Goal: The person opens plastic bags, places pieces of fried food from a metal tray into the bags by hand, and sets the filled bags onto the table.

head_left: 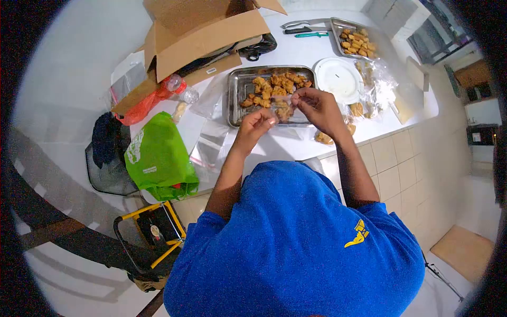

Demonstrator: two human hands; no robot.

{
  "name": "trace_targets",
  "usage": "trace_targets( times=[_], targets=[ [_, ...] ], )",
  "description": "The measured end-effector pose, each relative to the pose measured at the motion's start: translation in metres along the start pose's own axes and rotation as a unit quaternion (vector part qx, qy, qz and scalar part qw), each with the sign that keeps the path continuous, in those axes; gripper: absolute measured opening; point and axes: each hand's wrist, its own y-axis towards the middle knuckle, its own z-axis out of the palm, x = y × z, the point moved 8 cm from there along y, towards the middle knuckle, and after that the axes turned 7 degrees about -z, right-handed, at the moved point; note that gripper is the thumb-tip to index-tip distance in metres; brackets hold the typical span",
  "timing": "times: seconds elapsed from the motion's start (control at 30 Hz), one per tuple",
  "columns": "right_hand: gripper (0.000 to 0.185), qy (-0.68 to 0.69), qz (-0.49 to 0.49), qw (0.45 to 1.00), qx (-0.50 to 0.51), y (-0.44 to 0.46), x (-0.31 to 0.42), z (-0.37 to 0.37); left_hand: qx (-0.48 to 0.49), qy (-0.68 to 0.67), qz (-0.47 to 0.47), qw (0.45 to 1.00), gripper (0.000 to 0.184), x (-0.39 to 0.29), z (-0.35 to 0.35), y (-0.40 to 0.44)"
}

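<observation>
My left hand (pixel 252 128) and my right hand (pixel 319 108) are both closed in a pinch, on either side of a clear plastic bag (pixel 283 112). Fried pieces show in or just behind the bag; its film is too transparent to tell which. Below my fingers is a metal tray (pixel 236 87) at the table's near side. Browned, battered fried pieces (pixel 277 84), which look like chicken, lie in its middle and far part.
A white plate (pixel 338 79), bagged fried pieces (pixel 356 109) and a second tray of fried food (pixel 358 42) are on the right. Knives (pixel 309 30) lie behind. On the left are a cardboard box (pixel 206 45), a bottle (pixel 185 92), flat plastic bags (pixel 208 145) and a green bag (pixel 158 156).
</observation>
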Motion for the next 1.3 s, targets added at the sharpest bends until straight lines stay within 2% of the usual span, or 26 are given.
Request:
trace_targets(
  times=[0.1,0.2,0.3,0.53,0.7,0.8,0.9,1.0,1.1,1.17,1.2,1.3],
  targets=[
    [0.013,0.014,-0.003,0.999,0.045,-0.004,0.006,0.010,-0.005,-0.121,-0.027,0.992,0.015,-0.049,0.030,-0.004],
    [0.013,0.033,0.012,0.999,0.040,-0.006,0.002,0.016,0.004,-0.085,-0.107,0.991,0.018,-0.026,0.027,0.011],
    [0.014,-0.006,0.008,1.000,0.030,-0.004,0.010,0.007,-0.028,-0.072,-0.106,0.991,0.016,-0.027,0.022,0.012],
    [0.016,0.033,0.022,0.999,-0.016,-0.007,0.001,0.004,0.012,-0.207,-0.092,0.974,0.012,-0.002,0.018,0.010],
    [0.017,0.074,0.027,0.997,-0.021,-0.006,-0.001,0.008,0.009,-0.288,-0.078,0.955,0.022,-0.006,0.024,0.006],
    [0.016,0.105,0.036,0.994,-0.012,-0.005,-0.001,0.012,0.031,-0.309,-0.077,0.947,0.032,-0.014,0.028,0.005],
    [0.014,0.162,0.038,0.986,-0.006,-0.005,-0.004,0.019,0.073,-0.387,-0.061,0.917,0.040,-0.012,0.026,0.004],
    [0.013,0.178,0.032,0.984,0.001,-0.003,-0.003,0.022,-0.012,-0.413,-0.078,0.907,0.047,-0.010,0.020,0.003],
    [0.011,0.192,0.019,0.981,0.019,-0.003,0.006,0.022,0.102,-0.371,-0.058,0.921,0.052,-0.034,0.031,0.005],
    [0.008,0.192,-0.027,0.981,0.008,-0.003,0.020,0.019,0.059,-0.286,-0.058,0.955,0.056,-0.028,0.018,0.005],
    [0.008,0.148,-0.067,0.986,0.025,-0.004,0.034,0.015,0.037,-0.242,-0.060,0.968,0.059,-0.026,0.010,0.005],
    [0.014,0.036,-0.172,0.982,0.064,-0.008,0.066,0.006,0.112,-0.200,-0.040,0.973,0.060,-0.039,0.003,0.003]
  ],
)
